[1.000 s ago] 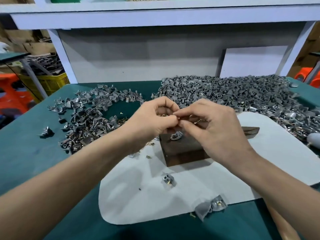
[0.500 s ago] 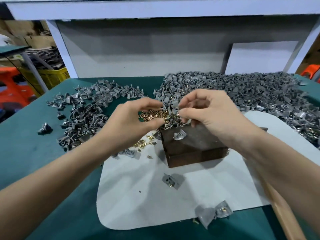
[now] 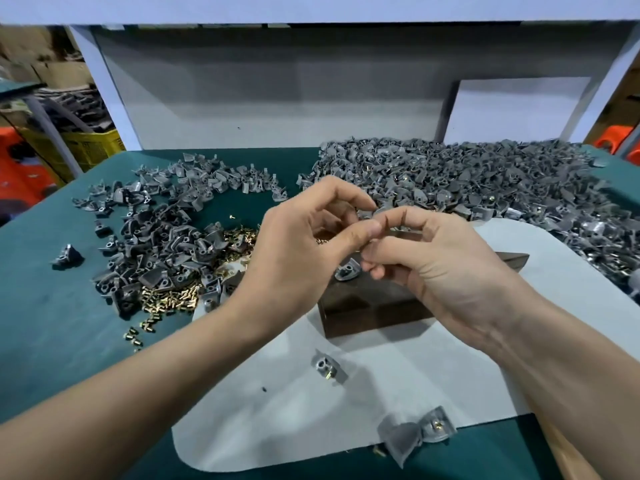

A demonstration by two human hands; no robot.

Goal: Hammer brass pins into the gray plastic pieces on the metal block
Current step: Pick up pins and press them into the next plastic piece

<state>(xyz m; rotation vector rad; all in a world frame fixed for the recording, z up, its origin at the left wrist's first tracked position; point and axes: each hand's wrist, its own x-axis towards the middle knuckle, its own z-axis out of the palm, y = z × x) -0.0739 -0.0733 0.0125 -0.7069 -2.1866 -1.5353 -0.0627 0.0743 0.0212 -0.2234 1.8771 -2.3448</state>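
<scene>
Fingers point(image 3: 363, 233) of left hand point(image 3: 294, 251) and right hand point(image 3: 450, 271) above gray piece point(image 3: 347, 271) on block point(image 3: 374, 306)

Teal tabletop point(image 3: 52, 323) is filling the near view. A pale gray mat point(image 3: 277, 427) with rounded corners is lying flat on it, carrying one dark speck point(image 3: 264, 389). A gray back panel point(image 3: 259, 98) is standing behind the tabletop, and a white board point(image 3: 512, 109) is leaning against it at right. White posts are rising at left point(image 3: 104, 88) and right point(image 3: 602, 77), carrying a white shelf point(image 3: 311, 8) overhead. Beyond the left post a yellow crate point(image 3: 93, 147) is sitting beside an orange stool point(image 3: 17, 171), with cardboard boxes point(image 3: 45, 74) behind. More orange point(image 3: 613, 140) is showing at far right.
</scene>
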